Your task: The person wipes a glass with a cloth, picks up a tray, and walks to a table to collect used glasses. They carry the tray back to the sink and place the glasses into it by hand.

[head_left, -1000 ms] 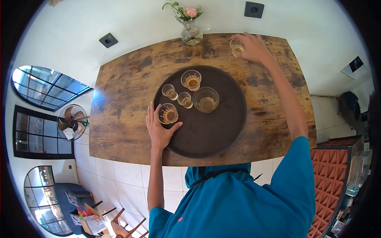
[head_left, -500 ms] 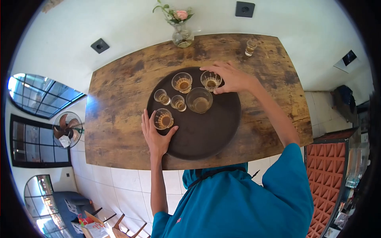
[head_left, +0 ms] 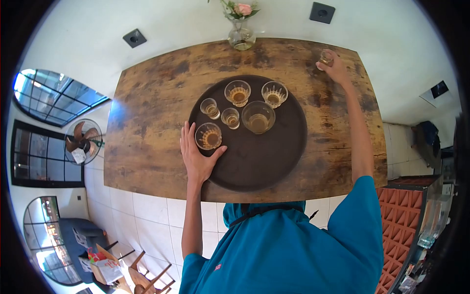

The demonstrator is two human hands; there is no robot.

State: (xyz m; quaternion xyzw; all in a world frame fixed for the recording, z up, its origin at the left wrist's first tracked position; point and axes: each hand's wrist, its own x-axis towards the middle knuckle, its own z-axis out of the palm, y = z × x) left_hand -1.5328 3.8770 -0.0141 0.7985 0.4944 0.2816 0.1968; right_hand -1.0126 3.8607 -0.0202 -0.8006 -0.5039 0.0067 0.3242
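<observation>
At the far right corner of the worktop (head_left: 152, 152), I have the right grip (head_left: 336, 68) closed on a small glass (head_left: 324, 60); I cannot tell whether its base touches the wood. Nearer the front, my left grip (head_left: 198, 161) is spread open at the left rim of the round dark tray (head_left: 259, 166), curved about a ribbed glass (head_left: 208, 138), though I can't make out firm contact. Beyond it on the tray I see two shot glasses (head_left: 210, 109) (head_left: 230, 119), a wide plain tumbler (head_left: 258, 118) beside them, and two more ribbed glasses (head_left: 238, 94) (head_left: 274, 95) toward the back, all holding a little brownish liquid. A vase (head_left: 242, 39) with a pink flower (head_left: 243, 9) stands at the worktop's back edge
</observation>
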